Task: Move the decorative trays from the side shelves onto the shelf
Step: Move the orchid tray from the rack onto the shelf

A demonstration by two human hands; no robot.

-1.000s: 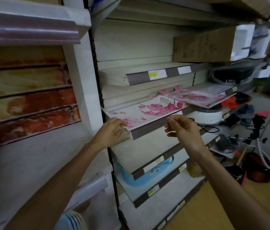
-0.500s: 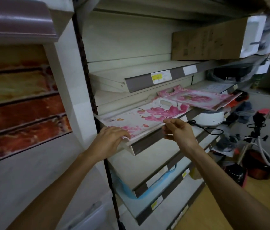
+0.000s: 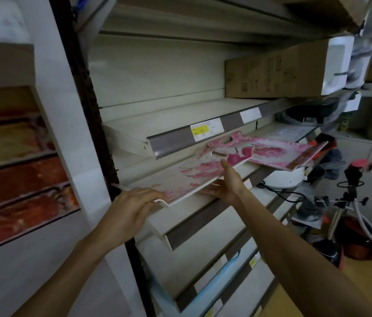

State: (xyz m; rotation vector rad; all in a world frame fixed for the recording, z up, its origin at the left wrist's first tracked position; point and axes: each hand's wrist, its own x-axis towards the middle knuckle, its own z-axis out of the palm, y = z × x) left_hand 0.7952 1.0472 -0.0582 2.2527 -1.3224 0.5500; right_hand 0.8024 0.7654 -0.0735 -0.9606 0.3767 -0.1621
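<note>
Head: tray (image 3: 187, 179) lengthwise along shelf (image 3: 203, 216)

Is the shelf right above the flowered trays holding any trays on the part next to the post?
No, the upper shelf is bare near the post; both trays, the white flowered tray and the pink tray, lie on the shelf below.
</note>
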